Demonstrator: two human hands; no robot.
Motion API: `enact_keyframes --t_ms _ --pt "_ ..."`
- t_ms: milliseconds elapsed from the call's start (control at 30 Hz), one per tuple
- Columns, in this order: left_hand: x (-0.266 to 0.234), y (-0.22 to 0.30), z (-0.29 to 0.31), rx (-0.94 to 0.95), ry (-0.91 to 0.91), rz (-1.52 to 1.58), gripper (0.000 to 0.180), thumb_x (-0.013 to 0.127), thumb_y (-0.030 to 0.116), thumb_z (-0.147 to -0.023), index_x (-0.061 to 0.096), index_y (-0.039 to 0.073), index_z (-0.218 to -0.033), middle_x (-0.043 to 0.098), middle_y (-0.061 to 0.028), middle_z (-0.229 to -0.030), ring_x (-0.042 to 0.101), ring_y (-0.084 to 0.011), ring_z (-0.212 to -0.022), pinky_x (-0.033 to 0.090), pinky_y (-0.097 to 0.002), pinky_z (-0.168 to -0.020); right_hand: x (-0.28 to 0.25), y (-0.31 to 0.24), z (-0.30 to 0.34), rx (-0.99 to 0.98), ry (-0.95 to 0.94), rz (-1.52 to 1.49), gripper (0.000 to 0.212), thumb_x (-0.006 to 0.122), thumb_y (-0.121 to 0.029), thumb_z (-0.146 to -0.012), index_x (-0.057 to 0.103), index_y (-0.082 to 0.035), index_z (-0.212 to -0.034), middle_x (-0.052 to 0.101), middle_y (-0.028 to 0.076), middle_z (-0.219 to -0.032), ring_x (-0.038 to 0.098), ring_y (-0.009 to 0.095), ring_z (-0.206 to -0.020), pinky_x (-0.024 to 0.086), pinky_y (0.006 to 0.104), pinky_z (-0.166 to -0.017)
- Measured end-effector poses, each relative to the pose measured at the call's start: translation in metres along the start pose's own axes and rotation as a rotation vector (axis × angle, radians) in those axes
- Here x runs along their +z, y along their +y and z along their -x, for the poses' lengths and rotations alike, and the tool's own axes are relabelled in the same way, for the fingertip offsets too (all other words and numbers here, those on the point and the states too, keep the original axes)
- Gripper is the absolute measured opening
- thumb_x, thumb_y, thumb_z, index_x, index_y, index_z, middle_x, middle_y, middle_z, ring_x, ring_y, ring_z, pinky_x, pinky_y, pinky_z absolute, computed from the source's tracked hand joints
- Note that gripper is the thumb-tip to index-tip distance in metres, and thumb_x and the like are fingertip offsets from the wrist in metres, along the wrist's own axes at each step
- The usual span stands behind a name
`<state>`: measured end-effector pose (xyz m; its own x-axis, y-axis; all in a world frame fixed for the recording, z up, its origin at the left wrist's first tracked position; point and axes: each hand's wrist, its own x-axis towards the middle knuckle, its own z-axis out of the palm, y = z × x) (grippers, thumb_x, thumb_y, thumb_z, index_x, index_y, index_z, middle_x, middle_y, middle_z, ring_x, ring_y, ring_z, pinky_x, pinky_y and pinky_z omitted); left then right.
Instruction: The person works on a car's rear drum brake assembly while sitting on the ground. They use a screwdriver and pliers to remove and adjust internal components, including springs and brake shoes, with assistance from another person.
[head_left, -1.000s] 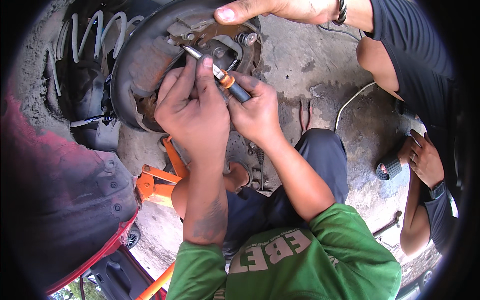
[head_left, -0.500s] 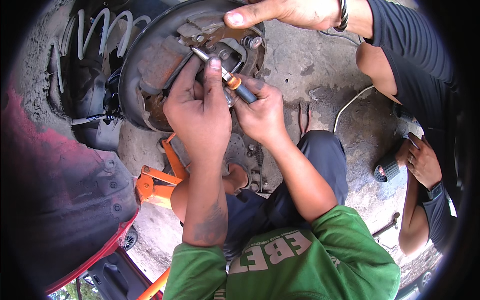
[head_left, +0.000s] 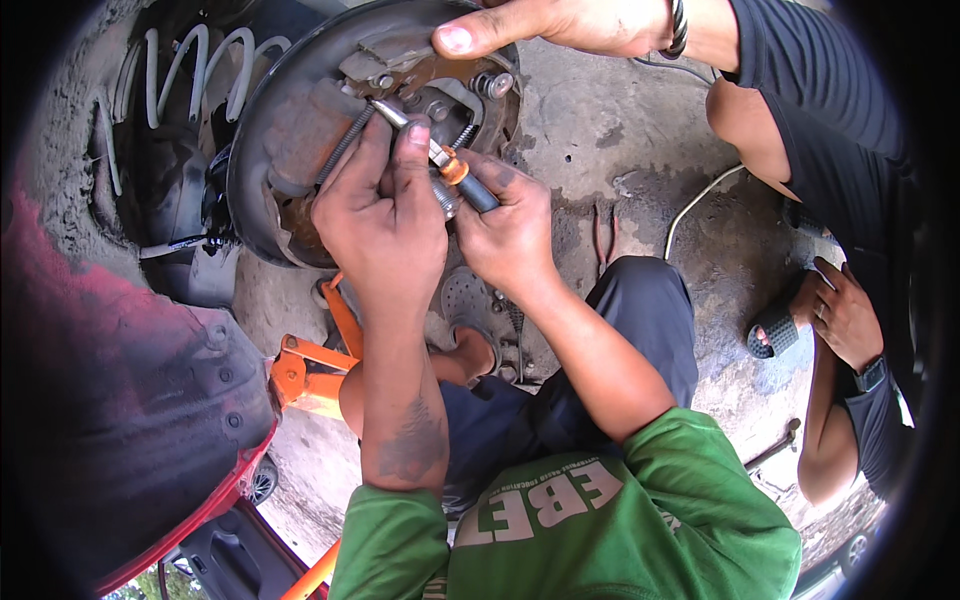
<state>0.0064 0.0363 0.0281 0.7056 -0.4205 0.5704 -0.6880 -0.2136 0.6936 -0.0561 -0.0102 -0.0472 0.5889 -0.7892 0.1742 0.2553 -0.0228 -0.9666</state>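
A dark round brake backing plate (head_left: 258, 190) with rusty parts fills the top middle. Needle-nose pliers (head_left: 476, 191), dark-handled with an orange band, sit in my closed right hand (head_left: 512, 222). Their silver tips point up and left, at the upper end of a thin coil spring (head_left: 346, 148). My left hand (head_left: 382, 235) is closed at that spring, its thumb against the pliers' jaws; its fingertips are partly hidden. A second spring (head_left: 444, 198) shows between my hands. Another person's hand (head_left: 590, 28) has its thumb over the plate's upper right edge.
At the left are a pale suspension coil spring (head_left: 201, 75), a red car body panel (head_left: 120, 290) and an orange jack (head_left: 310, 365). Red-handled pliers (head_left: 605, 238) lie on the stained concrete. The co-worker's other hand (head_left: 850, 318) and sandal (head_left: 775, 335) are at the right.
Both my hands, the pliers and the backing plate sit slightly farther left in the picture. My grip looks the same, and the pliers' tips remain at the spring's upper end.
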Motion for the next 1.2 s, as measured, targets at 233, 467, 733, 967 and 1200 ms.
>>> enact_keyframes --t_ms 233,467,733,967,1200 --pt "0.001 0.003 0.000 0.023 0.022 -0.068 0.020 0.070 0.005 -0.090 0.070 -0.011 -0.102 0.059 -0.0108 -0.067 0.053 -0.0139 -0.051 0.041 -0.0308 -0.050 -0.006 -0.006 -0.005 0.132 -0.086 -0.094 0.024 0.075 -0.004 -0.084 0.073 0.004 -0.106 0.074 0.017 -0.090 0.073 0.020 -0.082 0.055 0.0314 -0.074" --pt "-0.003 0.007 -0.001 0.068 -0.006 -0.304 0.019 0.074 0.005 -0.086 0.070 -0.010 -0.097 0.054 -0.0104 -0.059 0.051 -0.0189 -0.047 0.039 -0.0339 -0.048 -0.020 -0.005 -0.014 0.244 -0.235 -0.213 0.024 0.075 -0.006 -0.087 0.073 0.003 -0.109 0.076 0.012 -0.093 0.066 0.009 -0.083 0.055 0.0288 -0.076" --pt "0.000 -0.002 -0.002 0.176 0.011 -0.109 0.021 0.072 0.008 -0.089 0.070 -0.009 -0.102 0.058 -0.0109 -0.063 0.054 -0.0191 -0.050 0.042 -0.0341 -0.051 0.001 0.001 0.004 -0.072 0.050 0.048 0.025 0.075 -0.001 -0.078 0.071 0.004 -0.103 0.071 0.021 -0.090 0.072 0.036 -0.083 0.056 0.0368 -0.072" --pt "-0.004 0.002 0.007 -0.029 -0.019 -0.053 0.025 0.069 0.008 -0.094 0.068 -0.010 -0.112 0.062 -0.0074 -0.075 0.053 -0.0074 -0.060 0.041 -0.0245 -0.055 -0.011 -0.007 0.000 -0.087 -0.026 0.121 0.024 0.073 -0.003 -0.080 0.069 0.005 -0.103 0.070 0.023 -0.089 0.071 0.040 -0.086 0.055 0.0409 -0.075" --pt "-0.002 0.013 0.007 -0.187 -0.030 -0.002 0.030 0.064 0.006 -0.099 0.064 -0.014 -0.121 0.073 -0.0094 -0.095 0.063 -0.0066 -0.079 0.049 -0.0196 -0.069 -0.030 -0.016 -0.013 0.104 -0.293 -0.009 0.024 0.069 -0.011 -0.088 0.066 0.003 -0.108 0.070 0.023 -0.087 0.071 0.038 -0.087 0.054 0.0414 -0.078"
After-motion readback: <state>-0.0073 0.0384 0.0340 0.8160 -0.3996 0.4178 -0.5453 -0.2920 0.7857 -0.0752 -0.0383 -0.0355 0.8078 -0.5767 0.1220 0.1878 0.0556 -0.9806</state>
